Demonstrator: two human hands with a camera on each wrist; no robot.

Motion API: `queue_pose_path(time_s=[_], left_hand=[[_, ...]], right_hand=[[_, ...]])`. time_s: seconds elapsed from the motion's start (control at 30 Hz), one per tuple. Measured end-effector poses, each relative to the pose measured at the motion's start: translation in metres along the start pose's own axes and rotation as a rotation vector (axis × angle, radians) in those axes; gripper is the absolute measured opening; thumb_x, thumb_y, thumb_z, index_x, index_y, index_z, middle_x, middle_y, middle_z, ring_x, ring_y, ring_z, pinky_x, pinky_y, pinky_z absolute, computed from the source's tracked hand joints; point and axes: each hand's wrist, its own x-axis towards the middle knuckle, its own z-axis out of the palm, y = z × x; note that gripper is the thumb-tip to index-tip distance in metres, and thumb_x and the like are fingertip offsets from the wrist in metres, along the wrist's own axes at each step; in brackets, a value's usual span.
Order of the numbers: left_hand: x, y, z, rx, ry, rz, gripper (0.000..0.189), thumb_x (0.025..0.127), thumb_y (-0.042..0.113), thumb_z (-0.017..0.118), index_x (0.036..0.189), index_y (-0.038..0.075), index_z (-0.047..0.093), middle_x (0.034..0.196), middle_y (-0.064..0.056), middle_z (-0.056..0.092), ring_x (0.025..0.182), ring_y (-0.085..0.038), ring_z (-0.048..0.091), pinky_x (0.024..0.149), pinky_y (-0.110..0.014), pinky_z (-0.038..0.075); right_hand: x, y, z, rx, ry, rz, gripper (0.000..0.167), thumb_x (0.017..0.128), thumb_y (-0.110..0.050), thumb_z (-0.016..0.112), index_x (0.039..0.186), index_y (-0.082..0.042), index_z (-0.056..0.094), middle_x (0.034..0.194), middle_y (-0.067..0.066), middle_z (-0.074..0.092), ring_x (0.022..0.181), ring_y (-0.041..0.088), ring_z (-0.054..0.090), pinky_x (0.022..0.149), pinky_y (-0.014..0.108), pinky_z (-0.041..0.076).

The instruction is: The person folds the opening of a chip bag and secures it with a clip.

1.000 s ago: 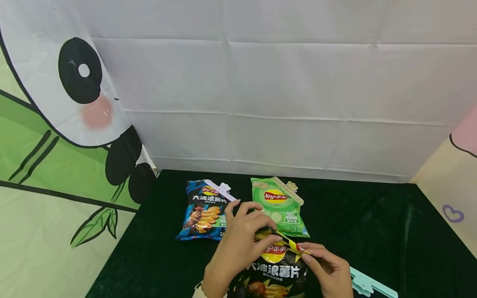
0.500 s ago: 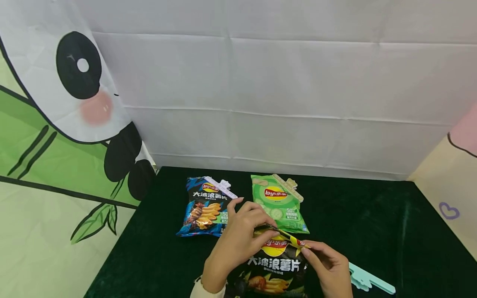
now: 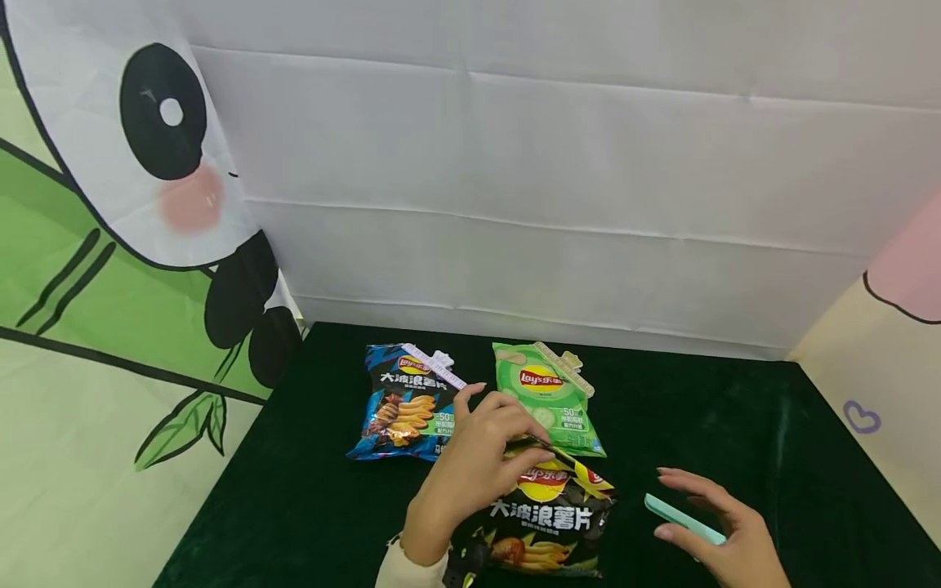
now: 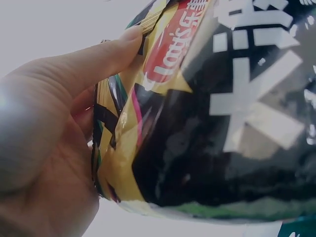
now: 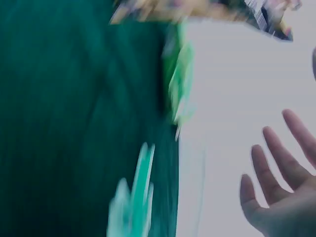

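My left hand (image 3: 488, 453) pinches the folded top edge of a black potato chip bag (image 3: 547, 523), which has yellow trim and a red Lay's logo. In the left wrist view, the thumb presses the fold of that bag (image 4: 192, 148) while the other fingers are mostly hidden behind it. To the bag's right, my right hand (image 3: 724, 523) has its fingers spread around a teal bag clip (image 3: 684, 518). The right wrist view shows that hand (image 5: 284, 187) apart from the blurred clip (image 5: 138, 197), its fingers extended and holding nothing.
Behind my left hand lie a blue chip bag (image 3: 400, 408) with a lilac clip (image 3: 434, 366) and a green chip bag (image 3: 544, 408) with a cream clip (image 3: 564, 369). The dark green tabletop (image 3: 294, 490) ends at a white cloth backdrop (image 3: 551, 204).
My right hand has let go of the bag's folded corner and moved right to the teal clip. The clip appears tipped compared with before. My left hand still pinches the fold.
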Motion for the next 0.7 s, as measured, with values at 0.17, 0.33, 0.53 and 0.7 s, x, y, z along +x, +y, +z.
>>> queue_pose_path(time_s=[0.17,0.33,0.53,0.7], left_hand=[[-0.001,0.001,0.000,-0.001,-0.021,-0.016,0.013,0.089,0.035,0.077,0.097,0.024,0.077,0.098,0.012,0.076,0.113,-0.012,0.056,0.119,-0.061,0.016],[0.000,0.001,-0.001,0.013,-0.030,-0.014,0.012,0.089,0.035,0.077,0.096,0.025,0.076,0.097,0.014,0.076,0.111,-0.010,0.056,0.119,-0.061,0.016],[0.000,0.003,-0.002,0.010,-0.032,-0.005,0.011,0.089,0.034,0.076,0.096,0.026,0.075,0.096,0.015,0.075,0.110,-0.009,0.056,0.119,-0.061,0.017],[0.001,0.006,-0.002,0.015,-0.041,0.005,0.010,0.090,0.034,0.076,0.095,0.026,0.075,0.096,0.015,0.075,0.108,-0.009,0.055,0.118,-0.059,0.019]], right_hand=[[-0.001,0.040,-0.024,-0.278,-0.284,0.161,0.057,0.082,-0.040,0.082,0.132,-0.021,0.062,0.136,0.009,0.062,0.107,-0.014,0.049,0.089,0.044,0.054],[0.004,0.064,-0.030,-0.302,-0.480,0.272,0.055,0.086,-0.032,0.078,0.133,-0.011,0.059,0.126,0.012,0.066,0.098,0.011,0.063,0.083,0.042,0.055],[0.005,0.069,-0.030,-0.338,-0.517,0.354,0.051,0.086,-0.030,0.078,0.131,-0.012,0.062,0.109,0.002,0.069,0.083,0.014,0.056,0.073,0.036,0.049],[0.008,0.072,-0.033,-0.368,-0.541,0.366,0.049,0.086,-0.028,0.078,0.130,-0.011,0.062,0.109,0.002,0.068,0.084,0.014,0.058,0.073,0.035,0.049]])
